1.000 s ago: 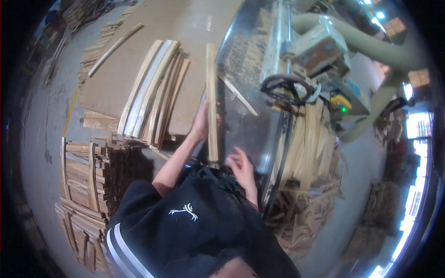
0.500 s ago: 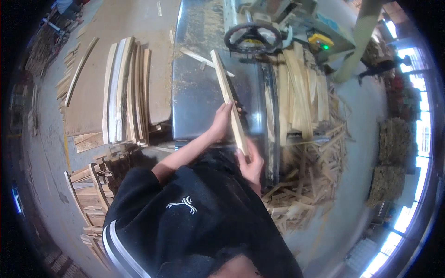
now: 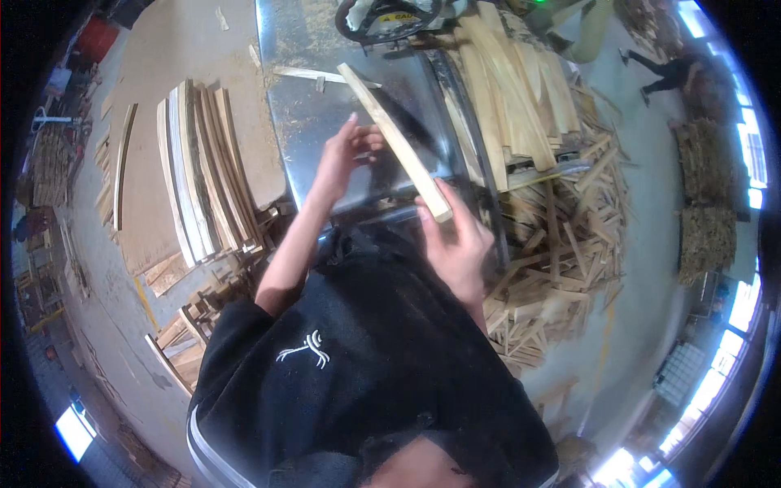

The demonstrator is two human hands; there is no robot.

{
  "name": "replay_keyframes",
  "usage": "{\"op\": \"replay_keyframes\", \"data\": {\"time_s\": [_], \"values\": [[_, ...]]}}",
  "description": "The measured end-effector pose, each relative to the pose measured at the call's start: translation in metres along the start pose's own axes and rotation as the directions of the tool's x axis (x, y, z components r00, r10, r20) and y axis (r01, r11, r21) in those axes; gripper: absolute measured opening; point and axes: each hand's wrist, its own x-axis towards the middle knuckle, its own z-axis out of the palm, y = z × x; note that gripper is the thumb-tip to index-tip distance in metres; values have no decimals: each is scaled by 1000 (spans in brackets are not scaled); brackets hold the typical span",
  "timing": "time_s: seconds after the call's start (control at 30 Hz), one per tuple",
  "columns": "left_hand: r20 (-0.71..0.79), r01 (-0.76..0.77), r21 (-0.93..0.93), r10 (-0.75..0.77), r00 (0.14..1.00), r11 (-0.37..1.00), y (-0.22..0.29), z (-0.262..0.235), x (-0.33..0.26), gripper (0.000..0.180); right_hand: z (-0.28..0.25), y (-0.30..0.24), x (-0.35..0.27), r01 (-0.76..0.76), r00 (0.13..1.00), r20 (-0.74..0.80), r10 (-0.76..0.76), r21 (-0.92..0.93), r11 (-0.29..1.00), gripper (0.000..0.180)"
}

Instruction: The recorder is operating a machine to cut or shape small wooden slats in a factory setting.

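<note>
A pale wooden strip (image 3: 389, 134) slants over the metal machine table (image 3: 305, 175), its near end gripped between the thumb and fingers of my right hand (image 3: 460, 244). My left hand (image 3: 346, 156) is off the strip, just to its left, with the fingers apart and curled a little and nothing in them. A thin offcut (image 3: 305, 73) lies on the metal table beyond the strip, among scattered sawdust.
On the brown board (image 3: 260, 146) to the left stand several wooden strips (image 3: 207, 175) in a row. A black handwheel (image 3: 386, 20) sits at the far end. Planks (image 3: 508, 89) lie at the right, above a heap of scrap wood (image 3: 561, 252).
My left hand has let go of the wooden strip and moved left. The right hand still holds its near end. The whole view has shifted.
</note>
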Motion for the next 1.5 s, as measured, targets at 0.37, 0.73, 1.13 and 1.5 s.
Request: {"op": "replay_keyframes", "data": {"time_s": [0.37, 0.73, 1.13, 1.5], "values": [[-310, 586, 802, 920, 239, 118, 74, -217, -29, 66, -170, 99, -55, -381, 347, -754, 557, 429, 819, 54], [-370, 625, 760, 909, 192, 178, 16, -262, -62, 70, -156, 172, -40, 229, 360, -463, 810, 885, 404, 30], [-569, 600, 719, 793, 219, 351, 45, -199, -44, 61, 6, 84, 33, -467, 704, -75, 707, 701, 539, 28], [-472, 272, 882, 742, 477, 385, 41, -143, -6, 39, 56, 44, 1, -469, 799, 501, 333, 171, 867, 27]]}}
